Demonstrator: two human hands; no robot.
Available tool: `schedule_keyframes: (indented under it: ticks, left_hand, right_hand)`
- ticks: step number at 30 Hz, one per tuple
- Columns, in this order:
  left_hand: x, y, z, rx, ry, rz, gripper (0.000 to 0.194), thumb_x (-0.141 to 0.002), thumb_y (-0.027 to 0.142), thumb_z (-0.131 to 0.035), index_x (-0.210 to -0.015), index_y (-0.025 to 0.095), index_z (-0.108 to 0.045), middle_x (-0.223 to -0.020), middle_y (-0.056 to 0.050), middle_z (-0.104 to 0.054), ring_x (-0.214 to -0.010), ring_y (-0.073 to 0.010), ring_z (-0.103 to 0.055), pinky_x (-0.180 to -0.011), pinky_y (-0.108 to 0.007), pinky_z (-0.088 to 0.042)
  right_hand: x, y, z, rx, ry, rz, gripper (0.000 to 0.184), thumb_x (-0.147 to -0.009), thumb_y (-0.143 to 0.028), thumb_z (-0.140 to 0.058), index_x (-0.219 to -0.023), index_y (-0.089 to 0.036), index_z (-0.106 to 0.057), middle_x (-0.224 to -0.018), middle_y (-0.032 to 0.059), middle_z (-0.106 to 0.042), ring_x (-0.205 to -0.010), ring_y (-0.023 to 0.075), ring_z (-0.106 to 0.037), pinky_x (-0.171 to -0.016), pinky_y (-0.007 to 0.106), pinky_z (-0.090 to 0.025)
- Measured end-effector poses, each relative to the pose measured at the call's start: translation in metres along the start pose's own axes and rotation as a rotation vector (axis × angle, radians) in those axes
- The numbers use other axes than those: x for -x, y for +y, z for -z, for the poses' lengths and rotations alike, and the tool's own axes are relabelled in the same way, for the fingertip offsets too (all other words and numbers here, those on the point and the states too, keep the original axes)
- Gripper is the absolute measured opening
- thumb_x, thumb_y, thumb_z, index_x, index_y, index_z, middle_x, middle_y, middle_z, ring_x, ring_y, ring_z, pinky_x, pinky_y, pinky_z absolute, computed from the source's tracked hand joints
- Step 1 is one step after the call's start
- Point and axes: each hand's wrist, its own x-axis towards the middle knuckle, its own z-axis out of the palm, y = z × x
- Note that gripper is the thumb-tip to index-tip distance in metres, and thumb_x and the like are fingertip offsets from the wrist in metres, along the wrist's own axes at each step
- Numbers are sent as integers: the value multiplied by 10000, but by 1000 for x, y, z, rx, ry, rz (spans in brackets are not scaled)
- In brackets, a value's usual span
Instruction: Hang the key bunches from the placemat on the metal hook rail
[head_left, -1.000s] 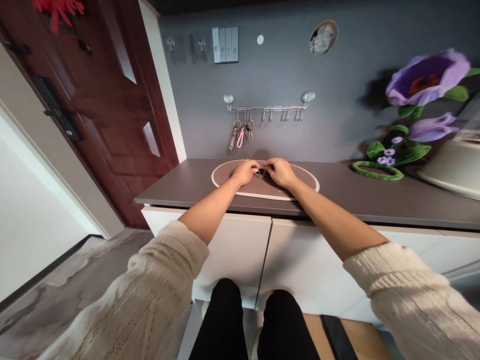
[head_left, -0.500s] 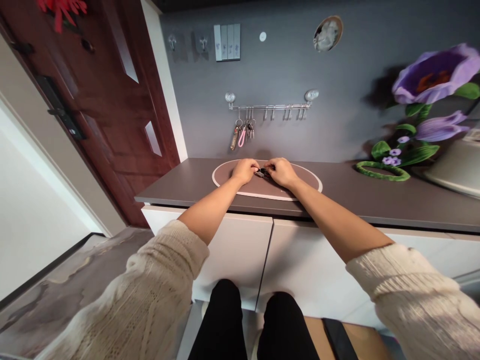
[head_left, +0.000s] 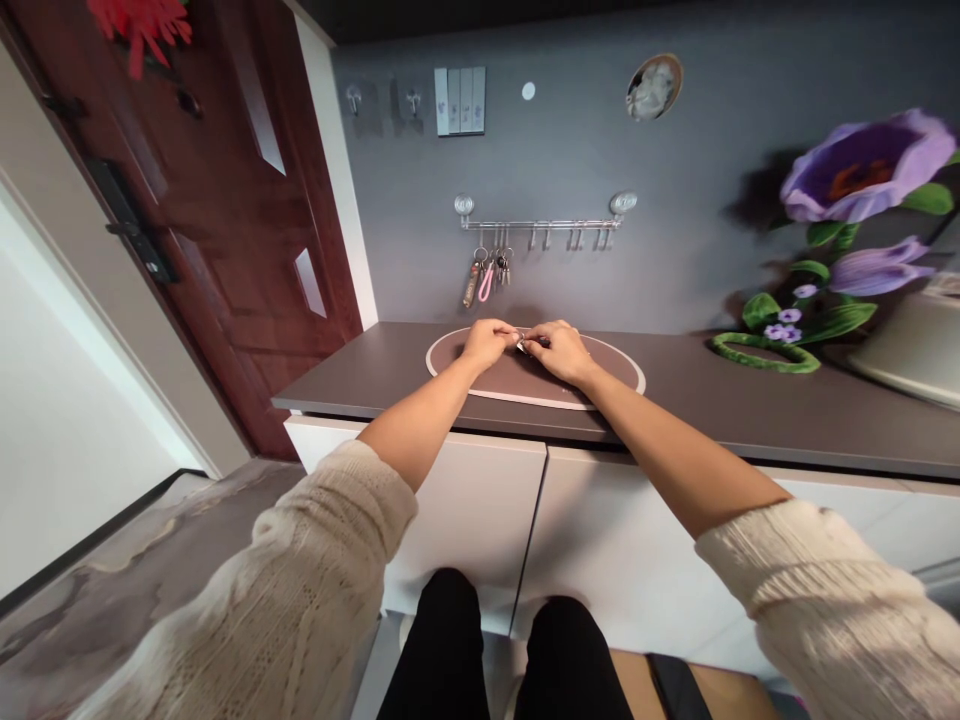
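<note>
Bare left hand [head_left: 489,343] and right hand [head_left: 561,351] pinch a small silvery metal item [head_left: 521,343] above brown oval white-edged mat [head_left: 506,378].

The bare left grip [head_left: 487,343] and bare right grip [head_left: 565,354] partly hide a small, shiny metallic item [head_left: 521,344] at the centre, too small to identify. Lettering on the brown, pale-rimmed oval mat [head_left: 525,385] is unreadable. The top edge crops a red hanging decoration [head_left: 142,25] at 10 o'clock; the right edge, a beige, cone-shaped object [head_left: 911,345] at 3; the bottom edge, a flat black object [head_left: 679,688] at 5.
</note>
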Motion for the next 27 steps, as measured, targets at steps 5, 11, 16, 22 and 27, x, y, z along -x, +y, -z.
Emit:
schedule_keyframes:
  ticks: [5, 11, 16, 22, 27]
  left_hand:
    - [2, 3, 0, 143, 0, 33, 108, -604, 148, -633, -700, 105, -660, -667, -42, -653, -620, -104, -560, -695, -269, -446]
    - [7, 13, -1, 230, 29, 117, 76, -615, 129, -639, -689, 116, -657, -635, -30, -644, -591, -94, -556, -675, -262, -451]
    - [10, 20, -1, 193, 43, 150, 64, -648, 128, -618, -690, 127, -666, -640, -34, -652, -610, -101, -561, -666, -263, -451]
    - [12, 23, -1, 144, 40, 160, 97, -661, 167, -613, -723, 129, -678, -633, -32, -648, -583, -90, -538, -621, -247, -428]
    - [10, 19, -1, 152, 7, 153, 159, -655, 205, -616, -776, 127, -686, -637, -35, -647, -554, -74, -514, -559, -220, -383]
  right_hand:
    - [-1, 0, 0, -37, 23, -3, 210, -759, -289, -505, -874, -207, -661, -891, 35, -663, -896, 202, -516, -828, 343, -365]
    - [0, -1, 0, -101, 58, -23, 196, -741, -259, -522, -888, -210, -642, -851, 22, -662, -853, 179, -533, -819, 334, -380]
    - [-1, -1, 0, -160, 76, 4, 162, -735, -258, -534, -848, -203, -637, -856, 26, -657, -861, 175, -530, -825, 337, -387]
    - [-1, -2, 1, -232, 101, 10, 158, -735, -296, -549, -812, -198, -646, -837, 27, -654, -859, 174, -533, -811, 320, -399]
    - [-1, 0, 3, -279, 114, -1, 197, -752, -342, -529, -747, -187, -651, -812, 42, -653, -834, 171, -547, -769, 293, -409]
